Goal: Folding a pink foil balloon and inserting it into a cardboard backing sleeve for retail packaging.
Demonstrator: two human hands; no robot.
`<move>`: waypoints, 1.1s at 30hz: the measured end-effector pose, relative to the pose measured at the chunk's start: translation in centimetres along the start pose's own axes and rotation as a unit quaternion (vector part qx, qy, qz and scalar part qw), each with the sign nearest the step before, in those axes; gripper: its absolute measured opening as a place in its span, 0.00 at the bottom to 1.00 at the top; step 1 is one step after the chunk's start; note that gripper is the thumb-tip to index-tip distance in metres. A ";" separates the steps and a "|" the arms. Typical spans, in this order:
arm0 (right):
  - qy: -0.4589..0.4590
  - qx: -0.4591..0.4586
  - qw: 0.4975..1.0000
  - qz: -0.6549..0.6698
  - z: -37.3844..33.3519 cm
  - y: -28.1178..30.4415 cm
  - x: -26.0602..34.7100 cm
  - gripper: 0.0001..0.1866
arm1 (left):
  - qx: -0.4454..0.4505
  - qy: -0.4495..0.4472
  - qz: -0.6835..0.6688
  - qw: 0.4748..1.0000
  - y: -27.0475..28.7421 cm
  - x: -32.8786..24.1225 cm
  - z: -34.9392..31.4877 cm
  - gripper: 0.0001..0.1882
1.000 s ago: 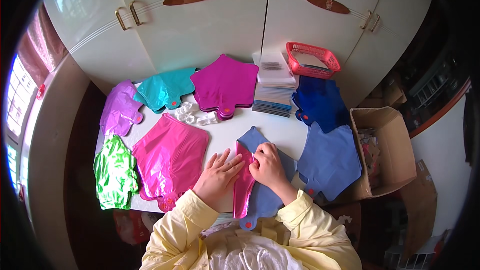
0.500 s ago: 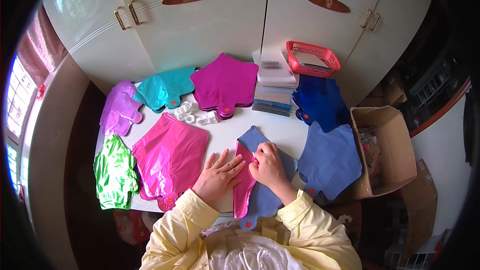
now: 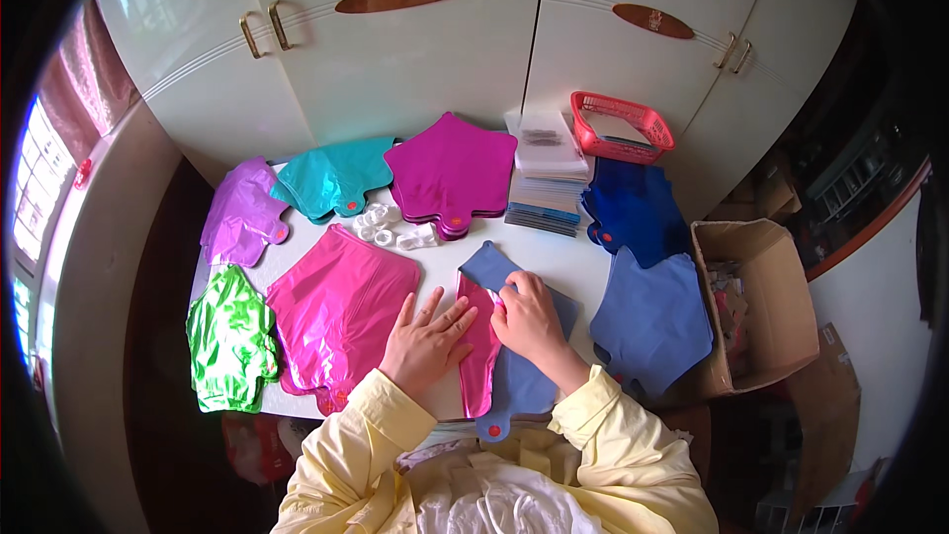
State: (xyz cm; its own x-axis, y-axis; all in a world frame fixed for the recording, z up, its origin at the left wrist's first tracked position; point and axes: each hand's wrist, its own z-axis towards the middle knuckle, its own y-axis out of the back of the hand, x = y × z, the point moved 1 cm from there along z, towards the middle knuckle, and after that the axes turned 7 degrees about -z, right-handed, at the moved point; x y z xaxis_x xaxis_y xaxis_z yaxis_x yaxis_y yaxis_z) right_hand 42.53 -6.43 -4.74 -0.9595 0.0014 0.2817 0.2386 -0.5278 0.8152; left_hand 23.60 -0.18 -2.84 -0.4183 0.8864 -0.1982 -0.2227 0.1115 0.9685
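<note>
A flat blue foil balloon [image 3: 526, 388] lies in front of me at the table's near edge, its rounded tab with a red dot pointing toward me. Along its left side runs a narrow folded pink foil balloon [image 3: 476, 376]. My left hand [image 3: 423, 344] rests flat with fingers spread, its fingertips on the pink foil's left edge. Bent over the two foils, my right hand [image 3: 534, 321] has its fingers curled and pressed together where pink meets blue. A bit of pink shows at its fingertips; whatever is pinched there is mostly hidden.
Foil balloons in pink [image 3: 346, 311], green [image 3: 229, 341], lilac [image 3: 242, 213], teal [image 3: 336, 178], magenta [image 3: 453, 168], dark blue [image 3: 641, 208] and blue [image 3: 652, 321] ring the white table. White ribbon rolls [image 3: 378, 224], stacked packets [image 3: 546, 183], a red basket [image 3: 647, 146] and a cardboard box [image 3: 781, 307] stand around.
The view has shifted slightly. Both hands have moved a little left relative to the other balloons, and the blue and pink foils under them have shifted slightly left too.
</note>
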 end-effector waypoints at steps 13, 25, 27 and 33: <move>-0.004 -0.024 1.000 0.020 -0.3 -0.8 -0.3 0.08 | 0.005 0.013 0.025 1.000 -0.6 -0.3 0.1 0.35; -0.004 -0.013 1.000 -0.006 -0.2 -0.6 0.1 0.08 | 0.009 -0.012 0.043 0.999 -0.8 0.8 0.5 0.36; -0.008 -0.007 1.000 -0.009 -0.1 -0.5 0.1 0.08 | 0.012 -0.014 0.046 0.999 -1.1 1.3 0.7 0.35; -0.010 -0.005 1.000 -0.018 -0.4 -0.8 -0.1 0.08 | 0.055 -0.004 -0.016 0.998 0.7 0.9 0.7 0.41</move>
State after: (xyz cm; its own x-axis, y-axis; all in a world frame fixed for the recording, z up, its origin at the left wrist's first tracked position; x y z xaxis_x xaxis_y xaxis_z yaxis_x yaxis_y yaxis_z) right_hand 42.35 -6.33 -5.58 -0.9644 0.0379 0.2616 0.2015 -0.5351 0.8204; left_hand 23.66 1.06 -2.23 -0.4046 0.8854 -0.2287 -0.1377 0.1882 0.9724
